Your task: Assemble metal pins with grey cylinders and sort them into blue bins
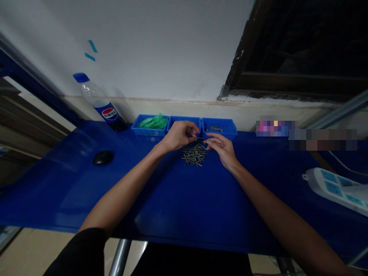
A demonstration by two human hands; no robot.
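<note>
My left hand [181, 135] is closed in a pinch on one end of a thin metal pin [199, 138], which looks like a long screw or nail. At its other end, my right hand [221, 149] has thumb and forefinger pinched together, the other fingers stretched loosely. Just below both hands, a loose pile of similar thin metal pins [194, 155], brassy and dark, lies on the blue table [184, 203]. Behind the hands stand a blue bin with a few metal pieces [227, 134] and a middle blue bin [184, 118], its inside largely hidden by my left hand.
A left blue bin [149, 133] holds green plastic [153, 122]. A Pepsi bottle [103, 105] stands against the wall at the back left. Nearer me are a black computer mouse [102, 157] on the left and a white power strip [336, 188] on the right.
</note>
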